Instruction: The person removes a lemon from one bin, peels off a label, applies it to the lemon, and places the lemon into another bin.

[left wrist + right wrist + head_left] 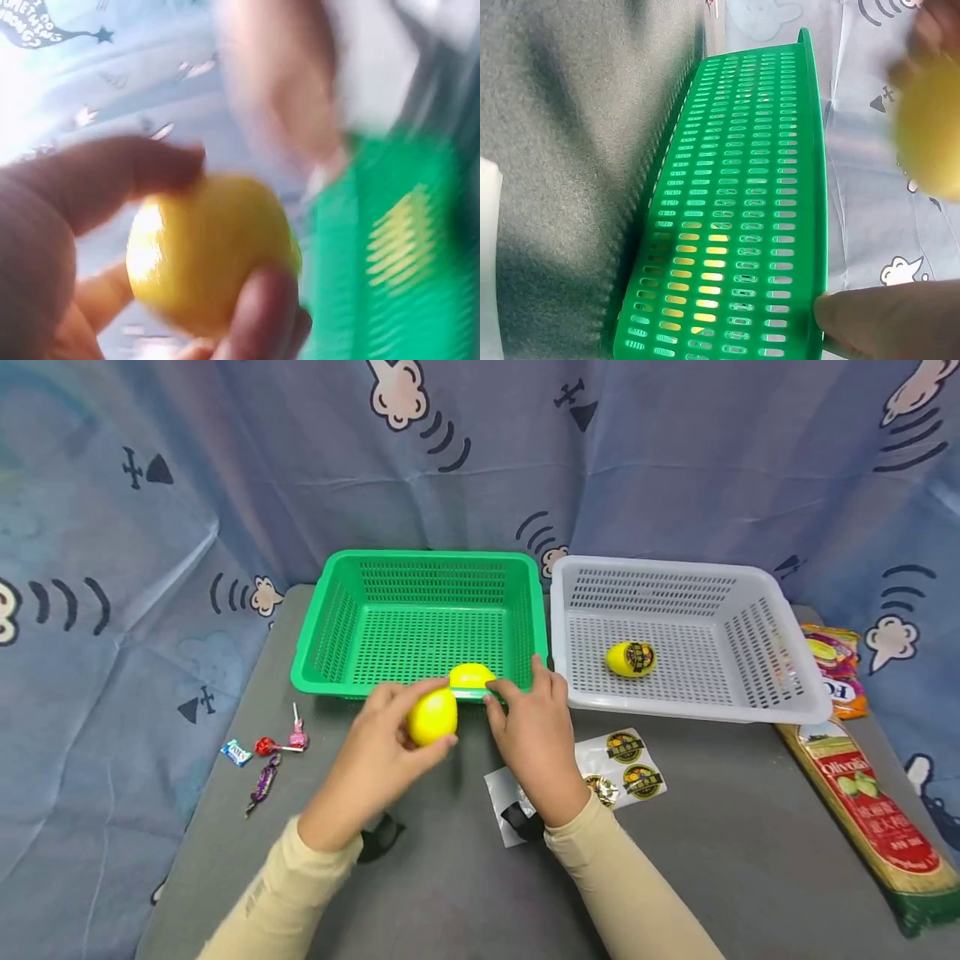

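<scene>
My left hand (378, 747) grips a plain yellow lemon (432, 717) in front of the green basket (318, 681); the left wrist view shows the fingers around its sides. A second lemon (471, 676) lies inside that basket against the front wall, and its yellow shows through the slots in the right wrist view. The right hand (536, 739) holds the basket's front rim near the right corner, thumb outside and index finger over the edge. To the right, the white basket (675, 708) contains a lemon (630, 659) bearing a black-and-gold round sticker.
Beneath the right forearm lies a sticker sheet (626, 777). Small wrapped candies (262, 781) and lollipops (281, 746) lie at left. A long Olivoilà packet (870, 810) and a colourful snack bag (840, 672) lie at right. A patterned curtain (480, 468) hangs behind.
</scene>
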Available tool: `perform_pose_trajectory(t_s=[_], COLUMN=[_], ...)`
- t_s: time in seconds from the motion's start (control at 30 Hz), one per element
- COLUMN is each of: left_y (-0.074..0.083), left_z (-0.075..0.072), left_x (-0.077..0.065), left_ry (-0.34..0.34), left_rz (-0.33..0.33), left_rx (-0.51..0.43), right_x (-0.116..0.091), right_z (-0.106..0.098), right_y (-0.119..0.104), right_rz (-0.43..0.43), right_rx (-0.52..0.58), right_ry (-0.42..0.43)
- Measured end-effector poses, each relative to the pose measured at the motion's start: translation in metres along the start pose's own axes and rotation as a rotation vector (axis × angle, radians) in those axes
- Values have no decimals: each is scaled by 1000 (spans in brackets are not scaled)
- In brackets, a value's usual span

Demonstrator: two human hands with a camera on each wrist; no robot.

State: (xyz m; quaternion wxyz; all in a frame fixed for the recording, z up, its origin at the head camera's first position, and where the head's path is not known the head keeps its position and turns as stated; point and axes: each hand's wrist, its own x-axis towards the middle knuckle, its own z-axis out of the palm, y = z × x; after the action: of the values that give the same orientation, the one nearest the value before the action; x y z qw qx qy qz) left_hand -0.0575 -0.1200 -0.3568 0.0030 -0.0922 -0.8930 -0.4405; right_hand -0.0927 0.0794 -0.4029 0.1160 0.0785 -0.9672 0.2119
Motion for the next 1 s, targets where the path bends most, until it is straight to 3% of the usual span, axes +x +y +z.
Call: perform_pose_trajectory(t_s=[0.1,0.17,0.23,0.33,0.43,0.53,0.6,0.67,0.73,0.83,1.0], left_y=[-27,-45,-58,-64,-56,-41,-29,-19,-11,-4,-7], left_z=[45,69,84,92,93,101,112,126,139,156,179], left_x=[-27,-34,-35,-35,-40,-49,-54,-56,-53,-42,-26], left_ry=[5,8,11,33,105,203,202,125,26,-65,-85], left_rz=[-89,-138,-166,-155,-65,122,245,330,339,304,271], left_rx=[-8,-1,-4,15,130,224,234,244,293,402,458], right_x=[-2,-2,-2,-2,-2,-8,-18,-30,-42,-60,-85], right_z=[-1,-1,-1,-3,-13,-29,-39,-48,-53,-57,-54], right_y=[1,1,1,3,8,18,28,39,48,60,85], right_rz=[-5,-6,3,30,52,79,117,165,215,279,363], right_rx=[-9,-16,-18,1,74,174,232,269,286,272,252], right_ry=[1,5,3,-38,-99,-94,-48,-8,-1,-48,-136])
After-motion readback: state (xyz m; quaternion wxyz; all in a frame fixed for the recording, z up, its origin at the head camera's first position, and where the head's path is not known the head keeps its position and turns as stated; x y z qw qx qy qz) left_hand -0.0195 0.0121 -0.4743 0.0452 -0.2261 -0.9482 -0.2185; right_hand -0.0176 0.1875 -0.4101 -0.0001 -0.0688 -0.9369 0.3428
